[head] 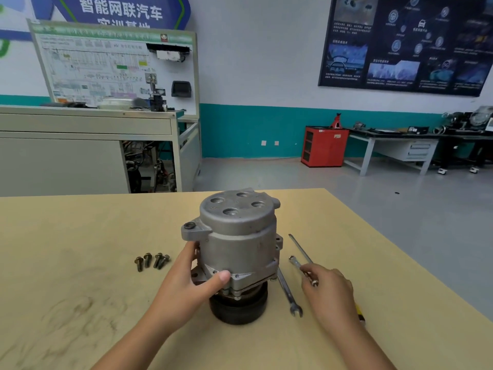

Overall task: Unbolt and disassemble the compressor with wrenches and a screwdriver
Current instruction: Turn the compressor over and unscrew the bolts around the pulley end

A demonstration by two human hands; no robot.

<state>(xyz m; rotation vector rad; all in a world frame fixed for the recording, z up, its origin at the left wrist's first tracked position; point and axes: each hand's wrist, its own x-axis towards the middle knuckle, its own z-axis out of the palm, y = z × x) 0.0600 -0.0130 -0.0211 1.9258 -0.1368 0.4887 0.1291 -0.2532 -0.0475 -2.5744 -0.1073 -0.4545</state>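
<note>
L hand (192, 276) grips compressor (240, 236) low, thumb on flange; unit stands upright on its pulley, mid-bench (80, 263). R hand (328, 289), nearer the tools, curls over screwdriver (300, 247) & small wrench (293, 260); can't tell if gripping. Screwdriver axis: handle near-right, tip far-left. Open-end wrench (289, 295) lies betw. Bolts (152, 260) sit left.

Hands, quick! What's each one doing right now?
Left hand: holds the compressor.
Right hand: curled over a small wrench; grip cannot be told.
</note>
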